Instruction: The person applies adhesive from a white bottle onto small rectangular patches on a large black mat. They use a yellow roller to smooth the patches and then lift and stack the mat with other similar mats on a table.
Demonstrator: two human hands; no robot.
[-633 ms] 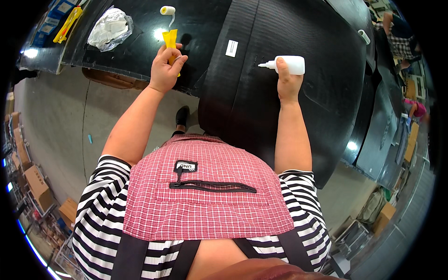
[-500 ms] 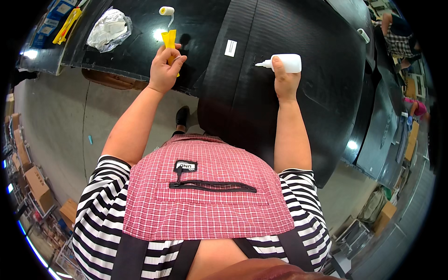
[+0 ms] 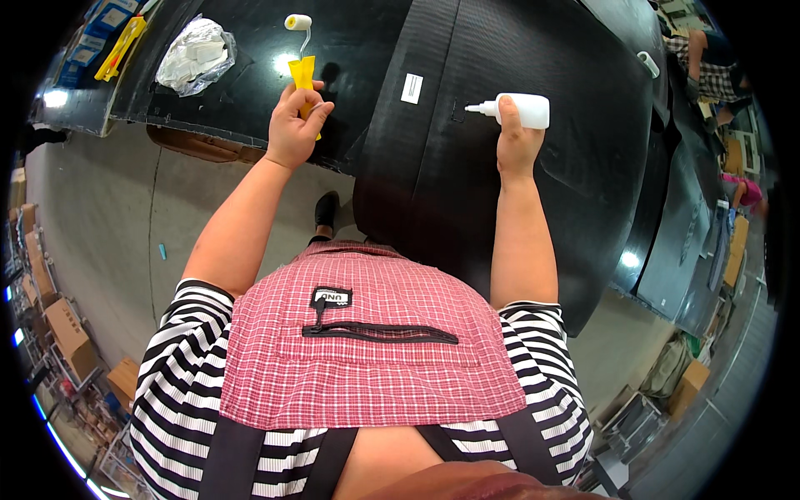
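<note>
While the left hand point(image 3: 293, 129) is wrapped around the yellow handle point(image 3: 301, 75) of a small roller point(image 3: 299, 22), which points away over the dark table point(image 3: 246, 112), I see the right hand point(image 3: 518, 150) gripping a white squeeze bottle point(image 3: 531, 111) sideways over the black sheet point(image 3: 492, 217), its nozzle point(image 3: 481, 109) toward the left. A white label point(image 3: 411, 88) lies between roller and bottle, and a clear plastic bag point(image 3: 197, 57) rests left of the roller.

The bottle point(image 3: 530, 111) and roller handle point(image 3: 302, 72) look plastic, the black sheet point(image 3: 467, 179) ribbed (faintly glossy).
</note>
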